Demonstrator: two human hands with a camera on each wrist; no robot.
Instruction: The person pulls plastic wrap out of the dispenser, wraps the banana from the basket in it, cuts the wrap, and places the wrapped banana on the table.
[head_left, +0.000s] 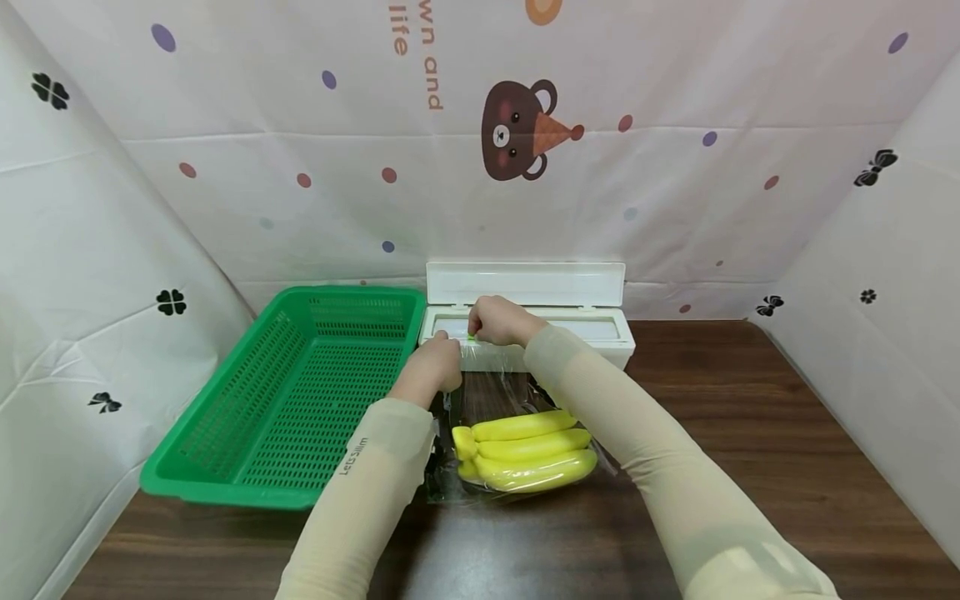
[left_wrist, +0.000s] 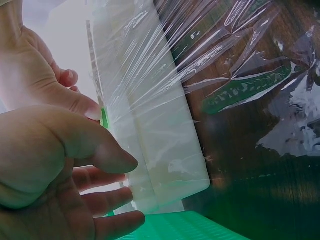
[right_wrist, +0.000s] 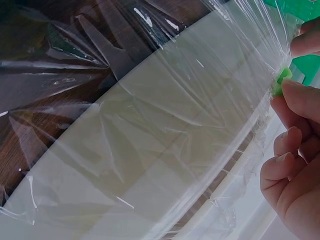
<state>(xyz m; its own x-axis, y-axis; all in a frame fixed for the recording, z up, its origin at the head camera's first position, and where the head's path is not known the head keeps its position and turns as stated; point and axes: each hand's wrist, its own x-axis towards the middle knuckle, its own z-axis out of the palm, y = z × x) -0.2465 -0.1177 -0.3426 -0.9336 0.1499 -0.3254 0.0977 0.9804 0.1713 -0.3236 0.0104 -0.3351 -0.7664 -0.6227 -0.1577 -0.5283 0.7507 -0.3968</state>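
My right hand (head_left: 501,322) pinches a small green slider (right_wrist: 281,82) between thumb and forefinger at the left end of a white cling film dispenser (head_left: 551,358). Close beside it is my left hand (left_wrist: 55,165), its fingers loosely extended by the dispenser's left end; I cannot tell whether they touch the film. Clear cling film (right_wrist: 145,95) runs wrinkled over the dispenser's front and down to the table, with creases fanning out from the slider. A bunch of yellow bananas (head_left: 528,450) lies nearer me, shiny film over it.
A green perforated basket (head_left: 225,492) stands left of the dispenser. The dispenser's lid (head_left: 525,283) is raised against the patterned cloth backdrop (head_left: 675,208). All of it rests on a dark wooden table (head_left: 750,433).
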